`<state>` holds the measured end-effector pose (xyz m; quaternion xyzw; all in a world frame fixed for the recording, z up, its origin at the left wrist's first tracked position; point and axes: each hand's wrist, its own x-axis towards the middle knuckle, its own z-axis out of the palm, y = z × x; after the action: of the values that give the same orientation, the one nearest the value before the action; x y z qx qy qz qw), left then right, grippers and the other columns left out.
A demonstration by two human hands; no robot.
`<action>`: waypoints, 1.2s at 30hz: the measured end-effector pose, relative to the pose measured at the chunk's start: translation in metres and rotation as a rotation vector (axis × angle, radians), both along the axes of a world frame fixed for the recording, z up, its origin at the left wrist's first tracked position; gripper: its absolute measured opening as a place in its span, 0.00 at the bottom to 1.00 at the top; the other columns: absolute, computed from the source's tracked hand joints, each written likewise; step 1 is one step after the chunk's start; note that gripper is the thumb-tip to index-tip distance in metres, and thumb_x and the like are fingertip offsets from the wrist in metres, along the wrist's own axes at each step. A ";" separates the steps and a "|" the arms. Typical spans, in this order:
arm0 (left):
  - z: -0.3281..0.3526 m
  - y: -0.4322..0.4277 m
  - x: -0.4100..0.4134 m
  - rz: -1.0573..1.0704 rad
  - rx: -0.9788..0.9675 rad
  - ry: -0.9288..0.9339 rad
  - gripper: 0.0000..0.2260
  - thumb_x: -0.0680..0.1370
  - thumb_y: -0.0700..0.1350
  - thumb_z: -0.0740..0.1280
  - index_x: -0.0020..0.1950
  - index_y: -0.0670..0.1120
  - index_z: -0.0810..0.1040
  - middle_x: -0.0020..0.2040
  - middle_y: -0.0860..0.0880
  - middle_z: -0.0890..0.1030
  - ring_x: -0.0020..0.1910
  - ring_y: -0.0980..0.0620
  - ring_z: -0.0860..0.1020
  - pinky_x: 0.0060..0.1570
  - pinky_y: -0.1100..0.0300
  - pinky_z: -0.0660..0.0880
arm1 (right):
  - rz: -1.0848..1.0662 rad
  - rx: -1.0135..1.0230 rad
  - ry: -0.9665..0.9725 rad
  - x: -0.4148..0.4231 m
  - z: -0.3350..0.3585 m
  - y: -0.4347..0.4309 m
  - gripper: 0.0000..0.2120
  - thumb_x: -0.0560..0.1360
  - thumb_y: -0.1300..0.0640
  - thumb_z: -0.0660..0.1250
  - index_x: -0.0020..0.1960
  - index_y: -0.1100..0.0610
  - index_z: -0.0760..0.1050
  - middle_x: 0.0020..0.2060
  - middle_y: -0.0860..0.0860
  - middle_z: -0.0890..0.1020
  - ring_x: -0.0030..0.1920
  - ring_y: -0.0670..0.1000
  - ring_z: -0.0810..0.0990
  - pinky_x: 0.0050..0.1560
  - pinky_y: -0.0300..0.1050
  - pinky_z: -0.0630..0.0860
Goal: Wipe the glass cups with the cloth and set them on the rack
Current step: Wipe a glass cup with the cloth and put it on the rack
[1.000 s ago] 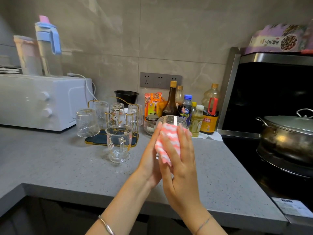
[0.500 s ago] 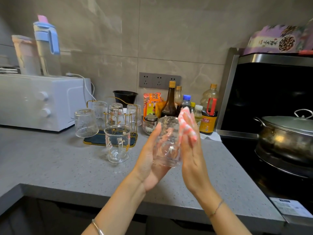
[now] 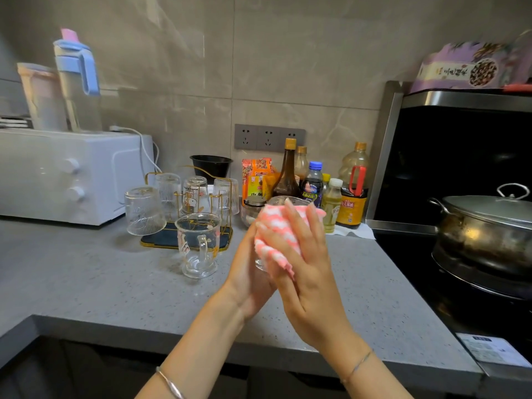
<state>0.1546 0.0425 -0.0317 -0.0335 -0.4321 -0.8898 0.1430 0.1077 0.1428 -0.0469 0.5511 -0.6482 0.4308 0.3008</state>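
Note:
My left hand [image 3: 244, 275] grips a clear glass cup [image 3: 288, 200] from its left side, held up over the counter. Only the cup's rim and a bit of its base show. My right hand [image 3: 308, 272] holds a pink-and-white checked cloth [image 3: 275, 236] wrapped against the cup's near side, fingers spread over it. A gold wire rack on a dark tray [image 3: 161, 240] stands behind and to the left, with several ribbed glasses [image 3: 144, 210] upside down on it. An upright glass mug with a handle [image 3: 198, 244] stands on the counter in front of the rack.
A white microwave [image 3: 57, 174] with jugs on top sits at the far left. Sauce bottles [image 3: 313, 185], snack packets and a small jar line the wall behind my hands. A lidded steel pot [image 3: 489, 226] sits on the stove at right. Grey counter [image 3: 100, 283] lies before the rack.
Half a second ago my right hand had pulled off to the cup's right side, leaving the glass bare; now it has swung back across and covers the cup with the cloth again.

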 end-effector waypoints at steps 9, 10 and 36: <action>0.000 0.005 0.007 -0.082 -0.009 -0.013 0.22 0.76 0.59 0.62 0.56 0.45 0.84 0.53 0.45 0.84 0.48 0.50 0.83 0.49 0.54 0.79 | 0.226 -0.094 -0.409 -0.005 0.026 0.000 0.23 0.80 0.42 0.50 0.73 0.33 0.51 0.76 0.38 0.55 0.76 0.41 0.49 0.76 0.49 0.56; 0.000 0.004 0.009 -0.084 0.011 -0.013 0.23 0.77 0.60 0.61 0.59 0.45 0.83 0.55 0.45 0.83 0.50 0.49 0.82 0.54 0.54 0.77 | 0.260 -0.118 -0.457 -0.007 0.025 0.000 0.24 0.81 0.44 0.49 0.76 0.40 0.52 0.76 0.39 0.55 0.76 0.40 0.51 0.75 0.47 0.56; -0.005 0.004 0.005 0.010 -0.041 0.012 0.22 0.74 0.59 0.62 0.54 0.46 0.85 0.52 0.44 0.85 0.48 0.50 0.84 0.44 0.56 0.80 | 0.133 -0.060 -0.277 0.004 0.020 -0.006 0.24 0.79 0.46 0.53 0.66 0.21 0.50 0.77 0.42 0.50 0.77 0.47 0.43 0.75 0.53 0.52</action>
<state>0.1593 0.0467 -0.0369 -0.0396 -0.4495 -0.8798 0.1494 0.1118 0.1370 -0.0268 0.5188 -0.6326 0.5408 0.1954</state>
